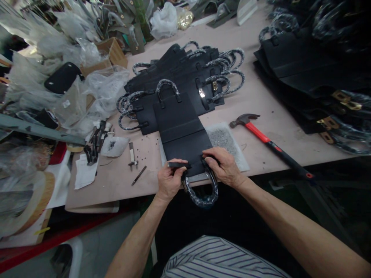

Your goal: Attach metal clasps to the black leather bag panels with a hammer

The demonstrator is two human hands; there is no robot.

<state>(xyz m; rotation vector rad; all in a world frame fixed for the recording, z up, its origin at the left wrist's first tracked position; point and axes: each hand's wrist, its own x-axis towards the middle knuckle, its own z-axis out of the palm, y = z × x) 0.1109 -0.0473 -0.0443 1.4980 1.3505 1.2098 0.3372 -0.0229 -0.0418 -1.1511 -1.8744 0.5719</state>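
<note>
A flat black leather bag panel (181, 127) lies lengthwise on the table, a wrapped handle at its far end. Its near handle (203, 195), wrapped in plastic, hangs over the table edge. My left hand (169, 179) is closed, pinching a small black strap piece (178, 165) at the panel's near left corner. My right hand (224, 168) is closed on the panel's near right corner, where the handle joins it. A grey textured pad (224, 141) lies under the panel.
A red and black hammer (269, 144) lies to the right. Stacks of black panels with handles (199, 73) sit behind, more at the far right (313, 73). Small tools (131, 154), punches (94, 144) and plastic bags (87, 92) crowd the left.
</note>
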